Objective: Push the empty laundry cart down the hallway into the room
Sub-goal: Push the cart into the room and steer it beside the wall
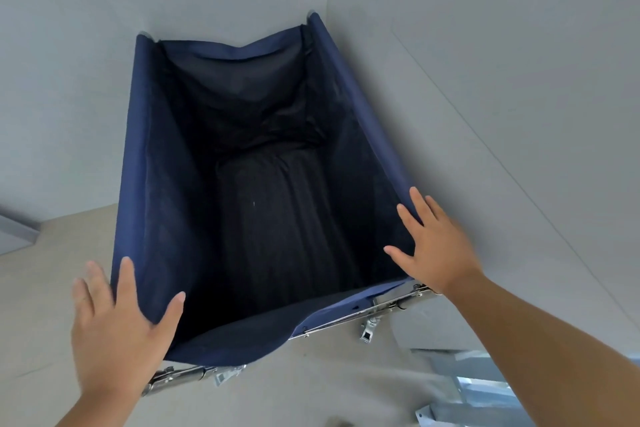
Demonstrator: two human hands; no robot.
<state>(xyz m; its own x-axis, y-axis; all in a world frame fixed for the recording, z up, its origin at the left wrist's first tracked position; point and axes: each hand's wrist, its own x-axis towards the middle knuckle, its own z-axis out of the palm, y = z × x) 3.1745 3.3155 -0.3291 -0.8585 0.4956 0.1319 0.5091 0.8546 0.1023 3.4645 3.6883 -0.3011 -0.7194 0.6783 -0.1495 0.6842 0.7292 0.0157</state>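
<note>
The laundry cart [145, 163] is a deep navy fabric bin on a metal frame, and its dark inside holds nothing. It stands in a corner, its far end against grey walls. My left hand [114, 326] lies at the near left corner of the rim with straight, spread fingers and the thumb over the fabric edge. My right hand [433, 243] rests flat on the right rim near the close corner, fingers spread. Part of the metal frame [349, 317] shows below the near edge.
Grey walls [485, 62] close in behind and to the right of the cart. Beige floor [45, 253] lies to the left and near me. A grey ledge [17, 232] juts in at the left edge. Metal parts [460, 402] sit at lower right.
</note>
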